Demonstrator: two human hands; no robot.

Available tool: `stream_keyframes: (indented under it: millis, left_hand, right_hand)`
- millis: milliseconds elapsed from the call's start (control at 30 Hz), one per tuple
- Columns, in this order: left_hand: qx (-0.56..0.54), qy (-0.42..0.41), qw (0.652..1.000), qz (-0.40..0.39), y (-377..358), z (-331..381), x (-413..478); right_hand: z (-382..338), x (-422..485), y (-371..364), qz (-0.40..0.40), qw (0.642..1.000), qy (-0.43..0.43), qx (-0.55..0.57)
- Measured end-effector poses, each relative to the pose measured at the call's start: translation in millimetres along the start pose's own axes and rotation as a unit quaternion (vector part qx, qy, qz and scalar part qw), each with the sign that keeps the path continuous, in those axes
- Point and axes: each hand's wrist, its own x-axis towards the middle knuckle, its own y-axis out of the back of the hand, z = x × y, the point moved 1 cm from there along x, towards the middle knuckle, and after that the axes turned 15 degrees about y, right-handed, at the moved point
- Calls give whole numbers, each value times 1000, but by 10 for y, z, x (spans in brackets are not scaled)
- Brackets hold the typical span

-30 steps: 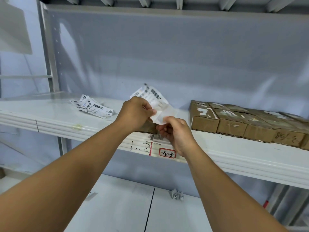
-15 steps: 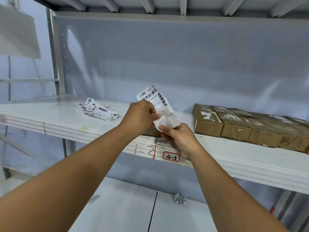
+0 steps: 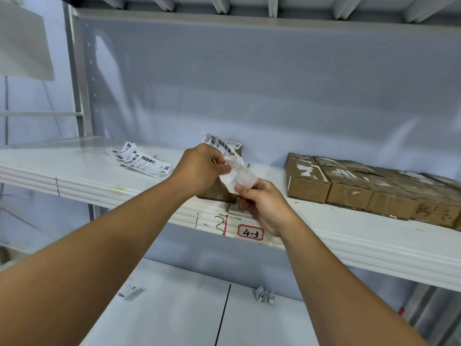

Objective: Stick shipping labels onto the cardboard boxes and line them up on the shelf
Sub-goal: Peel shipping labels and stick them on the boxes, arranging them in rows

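White paper pinched at both sets of fingertips: label (image 3: pixel 219 144) nipped by the left hand (image 3: pixel 199 168), waxy backing (image 3: pixel 238 174) nipped at its near corner by the right hand (image 3: pixel 267 206), drawn apart, likely to bare the glue. Just behind, a brown box (image 3: pixel 215 194) near the shelf (image 3: pixel 74 176) edge, seemingly next for sticking. Further right, a row of boxes (image 3: pixel 349 186) lined up. Far left, spare labels (image 3: pixel 142 159) lying loose.

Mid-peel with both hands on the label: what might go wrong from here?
1. The label, pinched by the left hand, bends where the right hand pinches the backing paper; it may crease or stick to itself.
2. The cardboard box behind the hands sits near the shelf front edge; a bump might tip it off.
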Motion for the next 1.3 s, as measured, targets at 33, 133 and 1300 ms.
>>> stream_keyframes:
  millis: [33, 133, 1300]
  left_hand:
    - [5, -1, 1000, -1, 6, 0, 5]
    - [18, -4, 1000, -4, 55, 0, 26]
    - [-18, -71, 995, 66, -312, 101, -117]
  right_hand:
    - [6, 7, 8, -1, 1000, -4, 3]
    - [26, 19, 27, -19, 1000, -8, 9]
    - [17, -39, -11, 47, 998, 48, -2]
